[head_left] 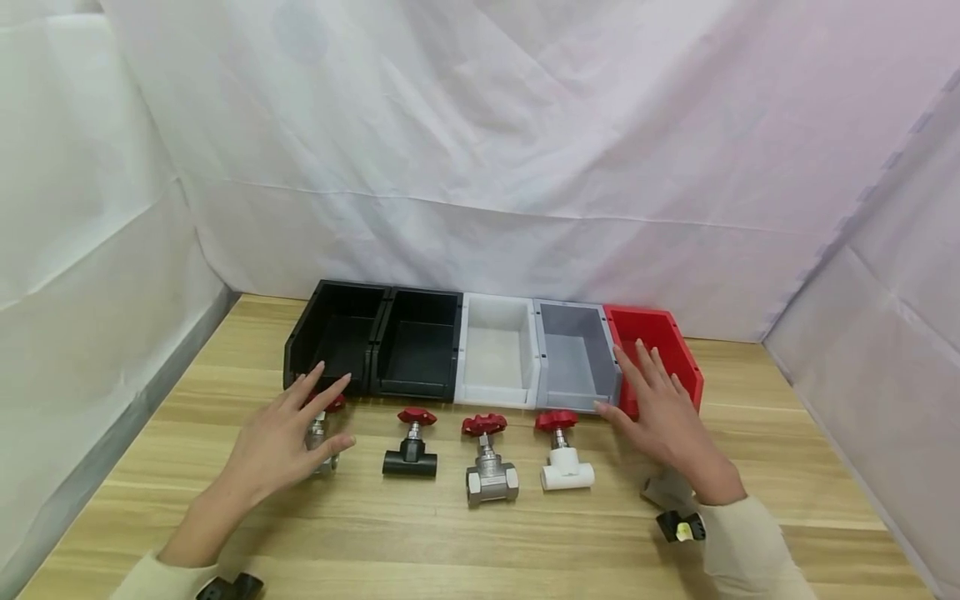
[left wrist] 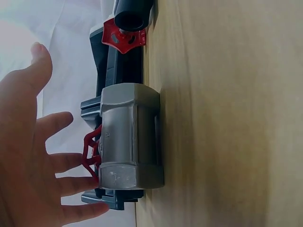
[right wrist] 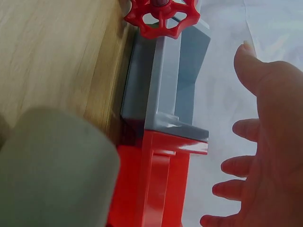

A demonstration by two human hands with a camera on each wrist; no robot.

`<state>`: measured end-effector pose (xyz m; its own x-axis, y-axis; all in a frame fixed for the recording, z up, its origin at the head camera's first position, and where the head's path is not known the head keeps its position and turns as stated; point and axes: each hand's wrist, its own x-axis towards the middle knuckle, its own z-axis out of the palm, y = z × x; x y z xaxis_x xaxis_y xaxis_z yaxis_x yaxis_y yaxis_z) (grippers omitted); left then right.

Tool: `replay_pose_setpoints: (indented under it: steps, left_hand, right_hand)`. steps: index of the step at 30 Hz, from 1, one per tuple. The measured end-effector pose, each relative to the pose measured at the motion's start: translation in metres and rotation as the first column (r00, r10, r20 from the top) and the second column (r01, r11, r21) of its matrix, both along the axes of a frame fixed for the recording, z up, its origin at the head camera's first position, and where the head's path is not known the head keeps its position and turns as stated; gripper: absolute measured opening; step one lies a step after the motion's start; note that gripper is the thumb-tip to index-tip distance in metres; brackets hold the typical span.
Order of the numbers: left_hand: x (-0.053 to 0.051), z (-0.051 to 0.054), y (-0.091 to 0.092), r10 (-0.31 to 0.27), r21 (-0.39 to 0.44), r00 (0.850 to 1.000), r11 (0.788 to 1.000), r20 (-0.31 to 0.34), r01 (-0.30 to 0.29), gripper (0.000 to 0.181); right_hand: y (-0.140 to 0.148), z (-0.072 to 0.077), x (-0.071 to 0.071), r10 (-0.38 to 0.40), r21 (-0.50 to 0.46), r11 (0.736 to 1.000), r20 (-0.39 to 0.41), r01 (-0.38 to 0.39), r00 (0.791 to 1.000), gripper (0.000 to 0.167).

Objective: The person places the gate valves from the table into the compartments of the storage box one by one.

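Note:
My left hand (head_left: 281, 446) hovers with spread fingers above a metal valve (head_left: 318, 433) that it partly hides. Seen from the left wrist, that valve's thick hexagonal-ended body (left wrist: 130, 137) lies beyond the fingers, its red handwheel (left wrist: 92, 149) behind them. My right hand (head_left: 663, 417), also spread and holding nothing, is over the front of the red bin (head_left: 678, 354). Below its wrist is a grey pipe-like piece (head_left: 670, 490), mostly hidden. Between the hands lie a black valve (head_left: 410, 458), a silver metal valve (head_left: 491, 482) and a white valve (head_left: 567, 471), each with a red handwheel.
Behind the valves, joined side by side, are two black bins (head_left: 417, 387), a white bin (head_left: 497, 394) and a grey bin (head_left: 576, 398), left of the red one. White cloth (head_left: 487, 150) hangs behind and along both sides of the wooden table (head_left: 420, 542).

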<state>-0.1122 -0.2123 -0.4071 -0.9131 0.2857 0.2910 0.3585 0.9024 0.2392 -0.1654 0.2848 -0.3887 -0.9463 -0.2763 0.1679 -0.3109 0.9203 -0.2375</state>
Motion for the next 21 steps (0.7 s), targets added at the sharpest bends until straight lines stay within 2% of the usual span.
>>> replay_pose_setpoints:
  steps: [15,21]
  left_hand:
    - [0.01,-0.007,0.0,0.078,-0.011,0.994,0.997,0.073,-0.078,0.076]
    - [0.015,-0.007,-0.001,0.078,-0.002,0.992,0.997,0.095,-0.078,0.075]
  right_hand:
    - [-0.012,-0.011,-0.006,-0.047,-0.01,0.999,0.05,0.048,0.998,0.089]
    - [-0.015,-0.014,-0.007,-0.075,-0.025,0.997,0.084,0.077,0.994,0.088]
